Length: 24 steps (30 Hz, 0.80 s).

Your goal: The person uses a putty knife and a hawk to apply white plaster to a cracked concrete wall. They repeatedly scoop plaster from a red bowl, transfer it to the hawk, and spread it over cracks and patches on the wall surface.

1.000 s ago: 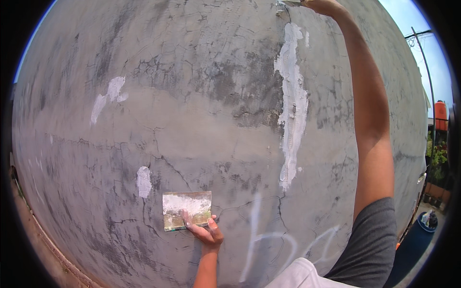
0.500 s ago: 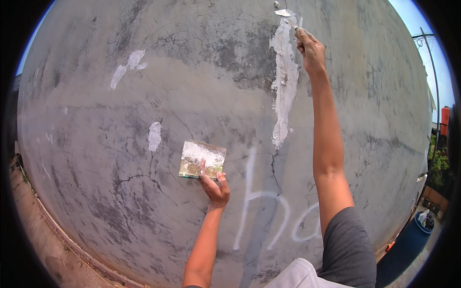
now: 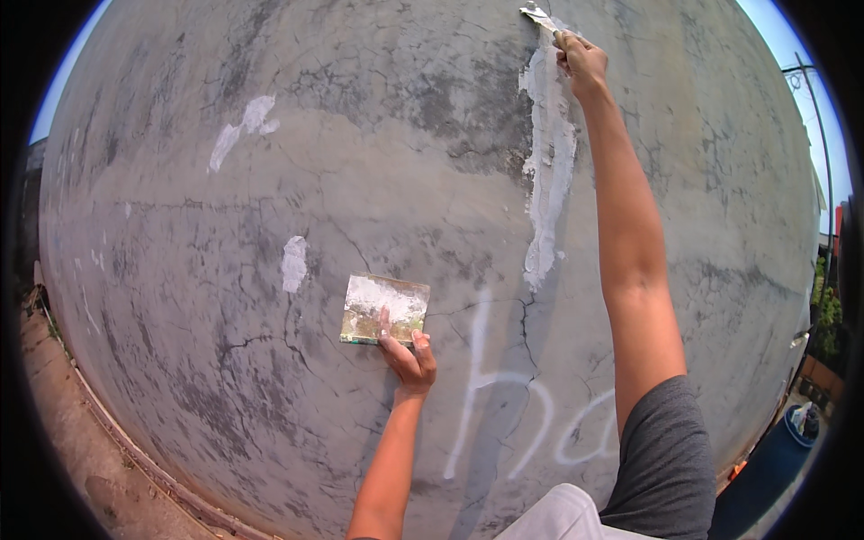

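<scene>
My right hand [image 3: 583, 63] reaches high up the wall and is closed around the handle of a putty knife [image 3: 538, 16]. White putty sits on the blade, which is at the wall near the top of a long strip of white filler [image 3: 547, 162]. Lower down and to the left, my left hand [image 3: 409, 358] grips a small flat square board [image 3: 384, 310] by its lower edge. Its face is smeared with white putty, thickest across the upper part. Below the filler strip a dark crack [image 3: 526, 328] runs on down the grey wall [image 3: 396, 207].
Two smaller white filler patches [image 3: 294, 264] mark the wall to the left. White painted strokes [image 3: 477, 387] lie below. A blue barrel [image 3: 765, 477] stands at the lower right, with plants [image 3: 825, 301] behind it. Bare ground [image 3: 90, 450] runs along the wall's foot at the left.
My right hand and the putty knife have moved slightly higher, and the blade now carries putty at the strip's top. The board stays in my left hand; the whole view has shifted a little.
</scene>
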Available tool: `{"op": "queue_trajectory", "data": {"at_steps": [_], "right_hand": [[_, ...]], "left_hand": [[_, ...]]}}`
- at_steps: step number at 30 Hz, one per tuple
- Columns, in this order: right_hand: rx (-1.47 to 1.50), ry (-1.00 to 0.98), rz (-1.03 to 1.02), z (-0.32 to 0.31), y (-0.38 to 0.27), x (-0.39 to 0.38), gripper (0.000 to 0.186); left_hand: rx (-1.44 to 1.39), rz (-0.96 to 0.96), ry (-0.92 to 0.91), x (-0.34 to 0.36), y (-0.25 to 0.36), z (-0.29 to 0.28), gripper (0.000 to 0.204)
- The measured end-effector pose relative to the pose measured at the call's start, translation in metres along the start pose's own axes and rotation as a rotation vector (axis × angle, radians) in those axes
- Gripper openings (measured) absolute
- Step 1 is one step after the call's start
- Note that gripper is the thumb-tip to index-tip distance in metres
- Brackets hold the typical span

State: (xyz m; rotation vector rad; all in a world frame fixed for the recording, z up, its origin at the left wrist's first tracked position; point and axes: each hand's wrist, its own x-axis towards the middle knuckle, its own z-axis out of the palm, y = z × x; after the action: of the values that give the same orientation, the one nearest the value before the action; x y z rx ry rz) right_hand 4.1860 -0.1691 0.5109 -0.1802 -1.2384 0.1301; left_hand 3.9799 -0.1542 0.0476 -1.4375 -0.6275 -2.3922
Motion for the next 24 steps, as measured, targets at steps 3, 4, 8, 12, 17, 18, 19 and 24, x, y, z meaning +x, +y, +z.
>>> {"op": "queue_trajectory", "data": {"at_steps": [3, 4, 8, 12, 17, 18, 19, 24], "right_hand": [[-0.034, 0.032, -0.034, 0.012, 0.002, 0.007, 0.025], [-0.019, 0.043, -0.035, 0.017, 0.001, 0.009, 0.023], [0.106, 0.045, -0.021, 0.025, -0.009, 0.020, 0.017], [0.229, -0.043, -0.007, 0.013, -0.031, 0.016, 0.021], [0.362, -0.275, 0.211, 0.002, -0.057, -0.079, 0.029], [0.378, -0.340, 0.232, 0.002, -0.057, -0.100, 0.032], [0.378, -0.401, 0.249, -0.002, -0.062, -0.120, 0.034], [0.304, -0.521, 0.307, -0.001, -0.060, -0.158, 0.046]], "left_hand": [[-0.049, -0.058, -0.015, 0.000, 0.005, -0.003, 0.059], [-0.056, -0.053, -0.009, 0.001, 0.005, -0.003, 0.059], [-0.117, -0.072, 0.018, 0.004, 0.011, -0.002, 0.056], [-0.154, -0.072, 0.061, 0.005, 0.012, 0.004, 0.046], [-0.281, -0.170, 0.073, 0.018, 0.022, -0.011, 0.046], [-0.288, -0.169, 0.086, 0.021, 0.025, -0.020, 0.046], [-0.310, -0.176, 0.096, 0.021, 0.032, -0.026, 0.046], [-0.309, -0.216, 0.061, 0.016, 0.064, -0.054, 0.058]]}}
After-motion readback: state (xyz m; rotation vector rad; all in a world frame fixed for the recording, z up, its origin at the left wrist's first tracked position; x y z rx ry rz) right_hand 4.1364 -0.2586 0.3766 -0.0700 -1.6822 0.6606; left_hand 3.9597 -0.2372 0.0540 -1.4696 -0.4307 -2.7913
